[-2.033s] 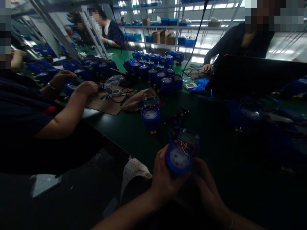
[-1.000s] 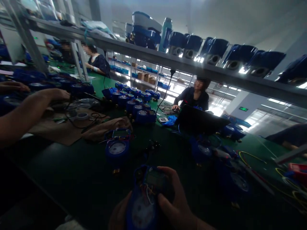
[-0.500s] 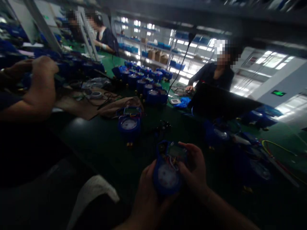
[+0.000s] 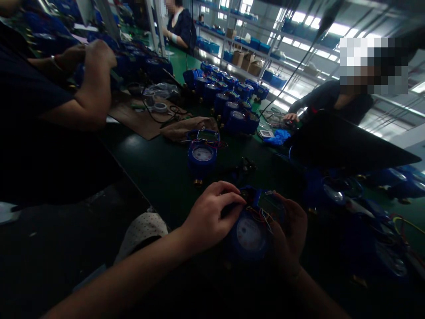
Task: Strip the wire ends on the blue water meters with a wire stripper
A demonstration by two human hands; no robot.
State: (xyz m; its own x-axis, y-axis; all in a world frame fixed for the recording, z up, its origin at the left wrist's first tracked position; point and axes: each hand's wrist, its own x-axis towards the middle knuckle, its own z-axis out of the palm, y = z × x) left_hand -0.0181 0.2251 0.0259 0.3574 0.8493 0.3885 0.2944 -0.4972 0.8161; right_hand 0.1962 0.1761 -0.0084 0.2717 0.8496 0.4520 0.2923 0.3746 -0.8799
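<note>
Both of your hands hold one blue water meter [image 4: 249,232] low over the dark green desk [image 4: 159,170]: your left hand [image 4: 209,217] curls around its left side, your right hand [image 4: 289,230] cups its right, beside loose coloured wires [image 4: 262,215].

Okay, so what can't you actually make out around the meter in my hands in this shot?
Head view only:
- Blue water meter: its dial print is too small and dim to read.
- Its lower body is covered by the left hand and right hand.
- Where the loose coloured wires end is hidden under the right hand.
- Small dark part on the green bench: too dark to identify.
</note>
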